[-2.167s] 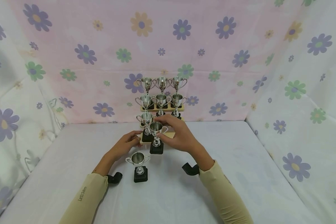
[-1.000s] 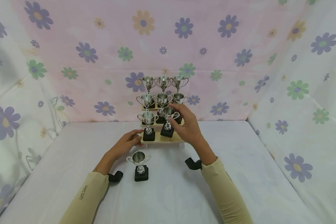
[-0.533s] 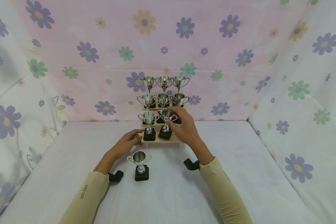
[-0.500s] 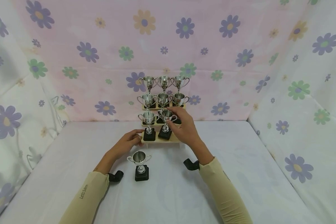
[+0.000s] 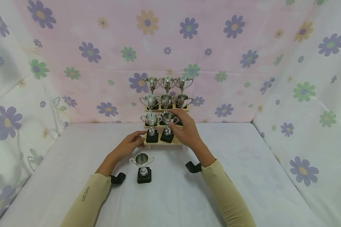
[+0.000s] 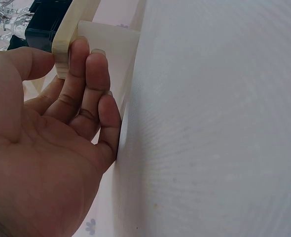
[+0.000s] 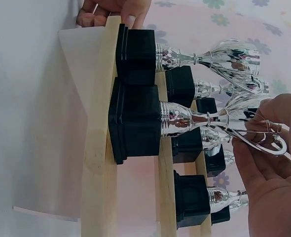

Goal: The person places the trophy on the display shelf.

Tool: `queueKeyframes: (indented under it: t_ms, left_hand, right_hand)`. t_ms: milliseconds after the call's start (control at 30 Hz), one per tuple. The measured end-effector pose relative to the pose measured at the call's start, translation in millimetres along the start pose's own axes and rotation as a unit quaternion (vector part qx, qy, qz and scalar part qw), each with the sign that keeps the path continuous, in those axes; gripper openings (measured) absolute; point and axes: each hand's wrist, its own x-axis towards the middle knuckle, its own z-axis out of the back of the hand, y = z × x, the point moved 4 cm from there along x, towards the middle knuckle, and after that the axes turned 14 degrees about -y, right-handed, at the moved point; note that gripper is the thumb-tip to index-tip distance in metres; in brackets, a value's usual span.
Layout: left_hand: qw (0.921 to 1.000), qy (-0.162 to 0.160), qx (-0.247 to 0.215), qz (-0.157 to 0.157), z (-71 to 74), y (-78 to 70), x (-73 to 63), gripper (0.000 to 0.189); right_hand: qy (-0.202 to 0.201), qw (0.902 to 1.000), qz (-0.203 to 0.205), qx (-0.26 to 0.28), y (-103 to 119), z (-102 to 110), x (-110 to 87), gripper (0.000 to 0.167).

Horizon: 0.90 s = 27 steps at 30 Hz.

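In the head view my right hand [image 5: 185, 128] pinches the cup of a silver trophy [image 5: 168, 119] by its right handle. The black base of this trophy [image 7: 136, 121] sits on the wooden front step of a tiered display stand [image 7: 97, 163], slightly turned, close beside the trophy [image 5: 152, 119] at its left. My left hand [image 5: 129, 144] grips the left end of that step; in the left wrist view the thumb lies on one side of the wood and fingers on the other. Another trophy [image 5: 144, 175] stands on the table in front of the stand.
Behind, the two upper steps [image 5: 184, 110] of the stand hold rows of similar trophies [image 5: 167, 82]. White cloth covers the table [image 5: 230, 176]. A flowered curtain [image 5: 108, 82] hangs at the back and sides.
My right hand has carried the trophy from before the stand up over the front step, then left and down onto it, straightening it. My left hand keeps its hold.
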Motion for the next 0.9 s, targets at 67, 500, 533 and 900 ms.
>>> queueKeyframes:
  t_ms: [67, 500, 533, 900]
  left_hand:
    - [1.0000, 0.000, 0.003, 0.001, 0.0, 0.3, 0.0, 0.050]
    - [1.0000, 0.001, 0.007, 0.001, -0.8, -2.3, -0.8, 0.049]
    - [1.0000, 0.001, 0.006, 0.002, -0.8, -2.5, -0.8, 0.049]
    - [1.0000, 0.003, 0.001, -0.001, -0.1, -4.9, -1.5, 0.049]
  right_hand:
    - [0.000, 1.0000, 0.000, 0.003, -0.4, -0.3, -0.1, 0.049]
    - [0.011, 0.9999, 0.001, 0.005, -2.4, -0.8, -0.6, 0.051]
    - [0.011, 0.9999, 0.005, 0.005, -2.3, -0.5, -0.3, 0.052]
    - [-0.019, 0.9983, 0.054, 0.010, 15.8, 10.3, 1.9, 0.056]
